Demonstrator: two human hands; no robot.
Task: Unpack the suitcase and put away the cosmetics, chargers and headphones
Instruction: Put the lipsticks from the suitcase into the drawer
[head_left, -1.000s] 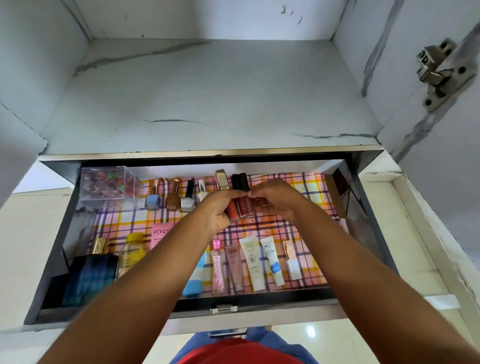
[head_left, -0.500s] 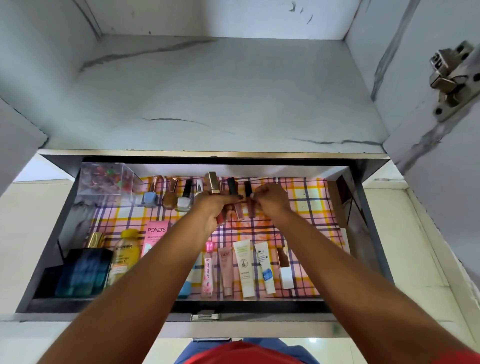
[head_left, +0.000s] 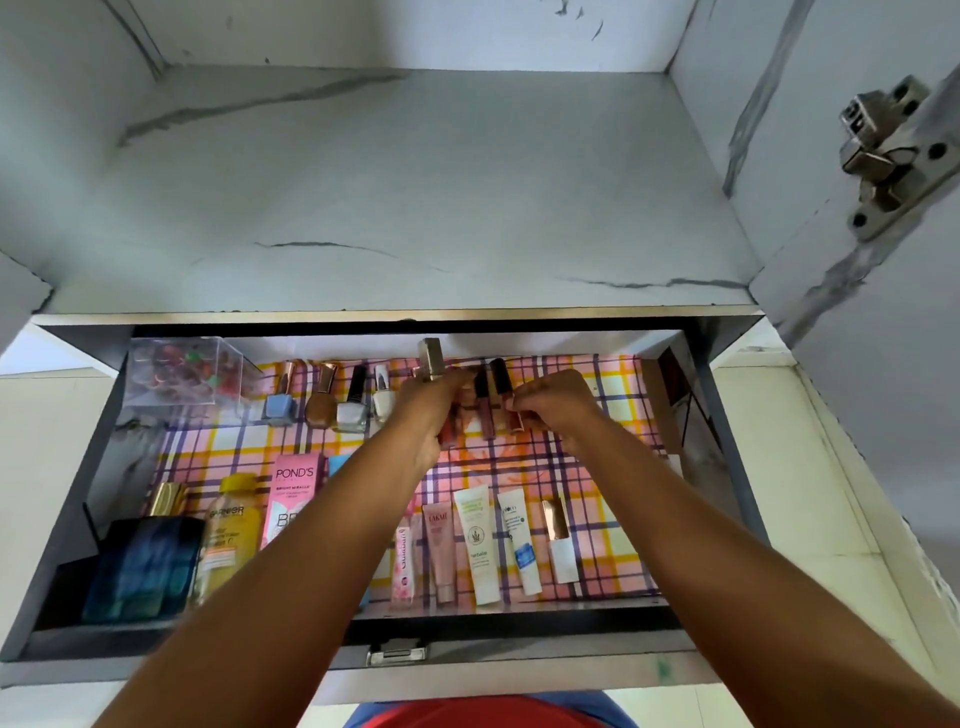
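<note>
Cosmetics largely arranged in the drawer (head_left: 67, 519): left hand (head_left: 434, 410) and right hand (head_left: 553, 408), fingers curled, pinch lip-gloss tubes (head_left: 488, 410); chargers, headphones unseen.

A single head-worn, wide-angle view looks forward and steeply down from close above into an open drawer (head_left: 62, 519), with the cupboard shelf (head_left: 395, 197) beyond and both forearms reaching away from the camera.
</note>
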